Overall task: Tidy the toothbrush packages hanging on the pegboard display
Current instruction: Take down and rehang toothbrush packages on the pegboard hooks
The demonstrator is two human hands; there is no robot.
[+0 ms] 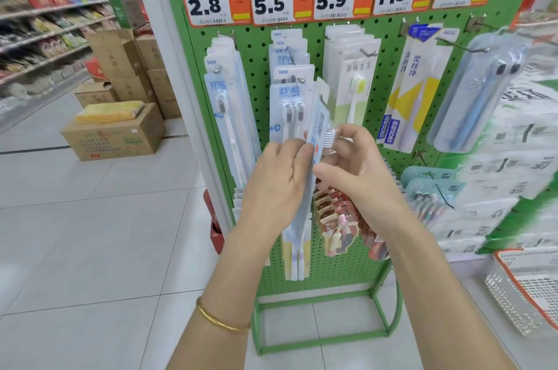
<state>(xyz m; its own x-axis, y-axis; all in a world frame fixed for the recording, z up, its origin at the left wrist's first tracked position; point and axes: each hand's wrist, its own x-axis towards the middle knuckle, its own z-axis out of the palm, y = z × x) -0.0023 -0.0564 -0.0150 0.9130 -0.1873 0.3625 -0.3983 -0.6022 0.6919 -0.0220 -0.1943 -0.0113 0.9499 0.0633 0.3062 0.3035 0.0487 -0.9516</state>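
The left hand (277,179) clamps its grip on a loose toothbrush package (319,115), turned edge-on just in front of the pegboard (391,43). The right hand (359,170) pinches its other side, likely steadying it so the hang hole can meet a peg.

Green pegboard (259,46) with a regular hole grid; price tags (211,2) are white/orange with black digits. Most toothbrush packages (290,103) are white and pale blue. Gold bracelet (220,322), brown cartons (117,134), white mesh basket (519,294) with orange rim.
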